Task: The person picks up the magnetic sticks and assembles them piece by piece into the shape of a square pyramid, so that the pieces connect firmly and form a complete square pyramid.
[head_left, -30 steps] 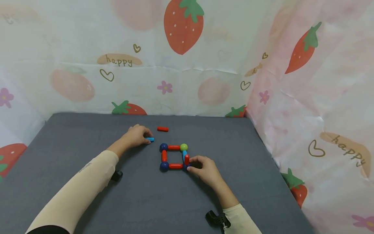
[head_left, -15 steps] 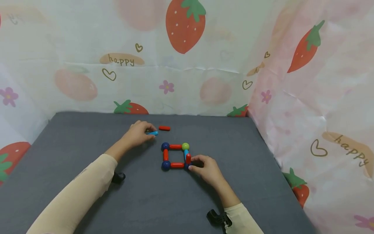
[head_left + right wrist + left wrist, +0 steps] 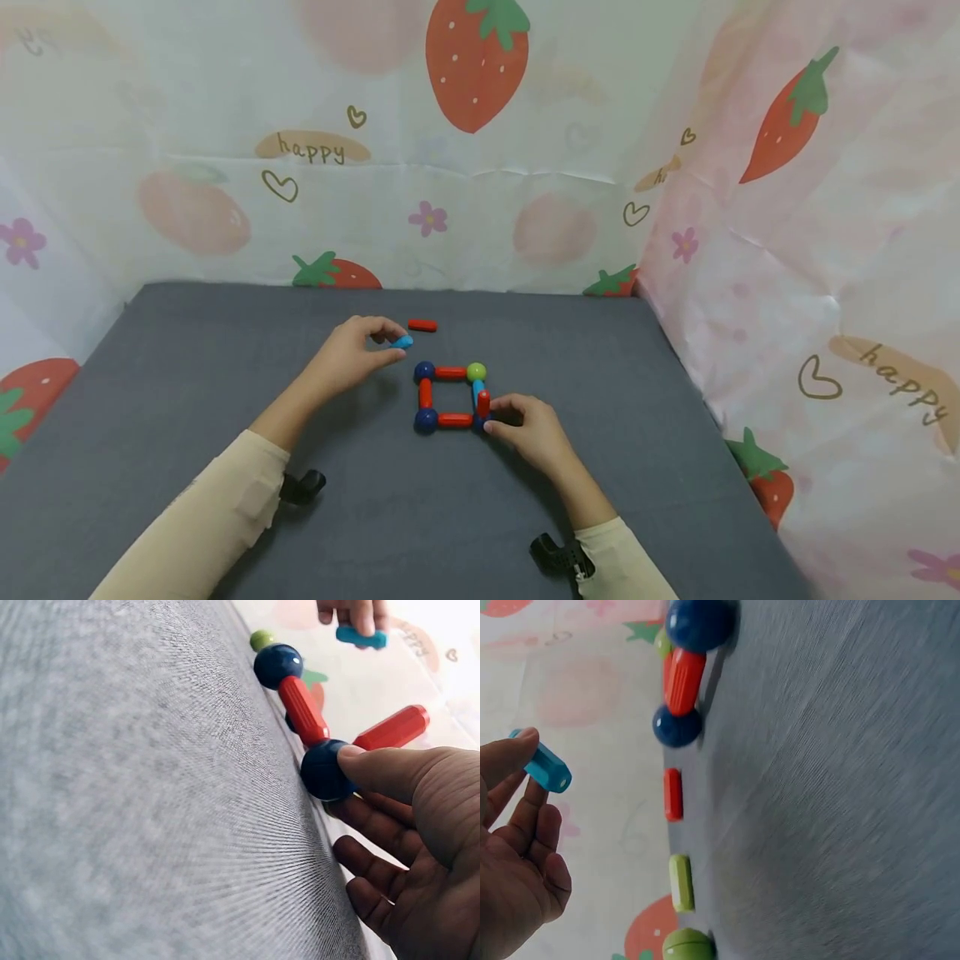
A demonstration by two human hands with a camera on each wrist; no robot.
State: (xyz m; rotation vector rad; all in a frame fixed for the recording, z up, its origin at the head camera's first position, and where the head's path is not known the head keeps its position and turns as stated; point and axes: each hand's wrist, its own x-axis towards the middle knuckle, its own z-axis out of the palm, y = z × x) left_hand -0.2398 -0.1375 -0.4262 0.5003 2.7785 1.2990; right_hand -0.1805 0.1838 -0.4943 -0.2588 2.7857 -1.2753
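Note:
My left hand (image 3: 352, 354) pinches a light blue magnetic rod (image 3: 549, 769) between thumb and fingertips, raised above the table beyond the square frame's far left corner. The frame lies flat: red rods (image 3: 455, 420) form three sides and a blue rod (image 3: 478, 390) the fourth. Dark blue balls (image 3: 426, 419) sit at three corners, a lime green ball (image 3: 476, 372) at the far right one. My right hand (image 3: 536, 435) holds the near right dark blue ball (image 3: 324, 771) with thumb and fingers. From that ball a red rod (image 3: 483, 403) stands up.
A loose red rod (image 3: 422, 326) lies behind the frame on the grey table (image 3: 360, 525). The left wrist view also has a green rod (image 3: 681, 883) and a green ball (image 3: 688, 946). A printed cloth (image 3: 480, 208) hangs behind the table.
My left hand has lifted the blue rod off the table and carried it slightly right, tilting it. The right hand keeps its hold on the corner ball.

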